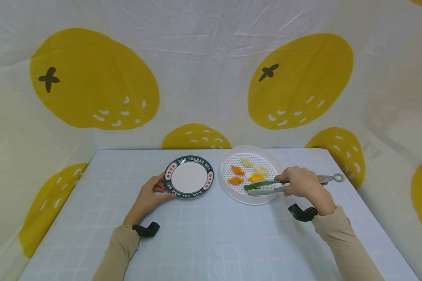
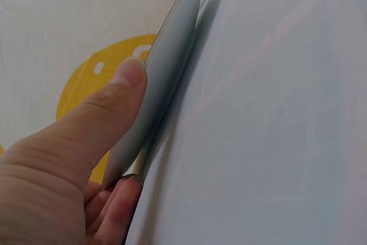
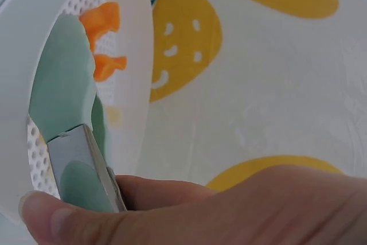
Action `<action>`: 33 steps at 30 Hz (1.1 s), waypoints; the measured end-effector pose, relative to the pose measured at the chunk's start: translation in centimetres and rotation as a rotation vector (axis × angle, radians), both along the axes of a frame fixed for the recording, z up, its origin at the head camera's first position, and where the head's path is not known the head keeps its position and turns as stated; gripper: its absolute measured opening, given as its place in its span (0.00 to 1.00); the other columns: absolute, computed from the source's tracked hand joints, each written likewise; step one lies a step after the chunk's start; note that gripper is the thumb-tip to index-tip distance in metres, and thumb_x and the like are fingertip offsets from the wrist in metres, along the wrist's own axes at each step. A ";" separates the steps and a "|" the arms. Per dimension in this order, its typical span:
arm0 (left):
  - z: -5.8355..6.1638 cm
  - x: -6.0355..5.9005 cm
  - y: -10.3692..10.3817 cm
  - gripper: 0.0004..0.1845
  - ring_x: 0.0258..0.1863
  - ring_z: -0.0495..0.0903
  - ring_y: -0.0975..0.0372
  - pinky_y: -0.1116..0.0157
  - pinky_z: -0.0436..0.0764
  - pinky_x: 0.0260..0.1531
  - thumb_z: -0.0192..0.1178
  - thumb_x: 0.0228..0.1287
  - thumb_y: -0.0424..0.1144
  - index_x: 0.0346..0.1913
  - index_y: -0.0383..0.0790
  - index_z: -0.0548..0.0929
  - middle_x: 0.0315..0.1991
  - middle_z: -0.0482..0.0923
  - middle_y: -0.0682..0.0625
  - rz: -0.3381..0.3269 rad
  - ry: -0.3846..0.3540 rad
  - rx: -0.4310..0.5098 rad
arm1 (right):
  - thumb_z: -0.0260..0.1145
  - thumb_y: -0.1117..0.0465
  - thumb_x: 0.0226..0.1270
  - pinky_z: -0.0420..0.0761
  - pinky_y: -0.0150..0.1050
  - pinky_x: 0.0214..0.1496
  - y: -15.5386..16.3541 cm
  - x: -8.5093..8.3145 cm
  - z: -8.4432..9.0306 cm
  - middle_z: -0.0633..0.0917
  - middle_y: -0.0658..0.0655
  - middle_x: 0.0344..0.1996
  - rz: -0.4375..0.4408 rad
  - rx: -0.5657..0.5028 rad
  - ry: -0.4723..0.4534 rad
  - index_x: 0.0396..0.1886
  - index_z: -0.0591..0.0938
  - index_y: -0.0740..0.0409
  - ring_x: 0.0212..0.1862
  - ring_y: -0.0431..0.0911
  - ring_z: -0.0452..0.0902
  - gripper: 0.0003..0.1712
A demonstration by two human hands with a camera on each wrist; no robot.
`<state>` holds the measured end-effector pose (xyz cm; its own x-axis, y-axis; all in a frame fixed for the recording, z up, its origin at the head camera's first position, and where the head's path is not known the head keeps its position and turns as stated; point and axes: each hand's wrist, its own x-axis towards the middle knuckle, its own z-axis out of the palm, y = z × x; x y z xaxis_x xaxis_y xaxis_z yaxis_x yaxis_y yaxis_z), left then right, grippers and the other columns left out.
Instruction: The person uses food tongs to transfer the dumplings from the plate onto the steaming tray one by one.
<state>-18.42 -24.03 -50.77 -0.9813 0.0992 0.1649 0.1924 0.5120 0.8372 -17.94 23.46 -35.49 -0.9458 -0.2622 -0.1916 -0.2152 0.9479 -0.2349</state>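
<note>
My left hand [image 1: 149,195] grips the left rim of a round plate [image 1: 188,177] with a dark green lettered border. In the left wrist view, the thumb lies along the edge of the tilted plate [image 2: 163,73] and the fingers reach beneath it. My right hand [image 1: 302,182] holds kitchen tongs [image 1: 267,191] with pale green tips over a white perforated round tray [image 1: 225,189]. Between the tips is a green dumpling-shaped piece [image 1: 251,187]; whether it is lifted, I cannot tell. Close to the tongs [image 3: 63,84] in the right wrist view are orange dumpling-shaped pieces [image 3: 103,18].
Pale dumpling-shaped pieces [image 1: 261,170] and a yellow one [image 1: 256,178] lie in the tray too. Everything stands near the far edge of a table [image 1: 211,242] with a light checked cloth. A white sheet [image 1: 204,78] with yellow fruit prints hangs behind.
</note>
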 end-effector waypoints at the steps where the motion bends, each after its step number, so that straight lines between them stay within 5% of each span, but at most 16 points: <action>1: 0.0 0.0 0.0 0.53 0.43 0.77 0.58 0.73 0.80 0.45 0.81 0.45 0.50 0.74 0.38 0.66 0.47 0.74 0.47 0.001 -0.003 -0.001 | 0.81 0.68 0.46 0.69 0.42 0.32 0.0 0.0 0.0 0.86 0.59 0.41 0.002 -0.001 -0.001 0.53 0.87 0.58 0.34 0.51 0.70 0.29; 16: 0.0 -0.1 0.1 0.54 0.43 0.77 0.59 0.71 0.80 0.46 0.80 0.44 0.53 0.74 0.40 0.65 0.47 0.74 0.48 0.001 -0.012 -0.018 | 0.82 0.66 0.45 0.71 0.42 0.30 -0.1 0.8 1.5 0.86 0.61 0.43 0.009 -0.032 0.027 0.53 0.87 0.58 0.35 0.51 0.71 0.29; 33: 0.1 0.1 0.0 0.54 0.44 0.77 0.58 0.72 0.80 0.47 0.80 0.45 0.53 0.74 0.39 0.65 0.47 0.74 0.48 0.006 -0.019 -0.021 | 0.79 0.61 0.52 0.69 0.38 0.25 -2.6 2.2 2.3 0.85 0.58 0.39 0.007 -0.172 0.248 0.58 0.83 0.63 0.30 0.47 0.72 0.31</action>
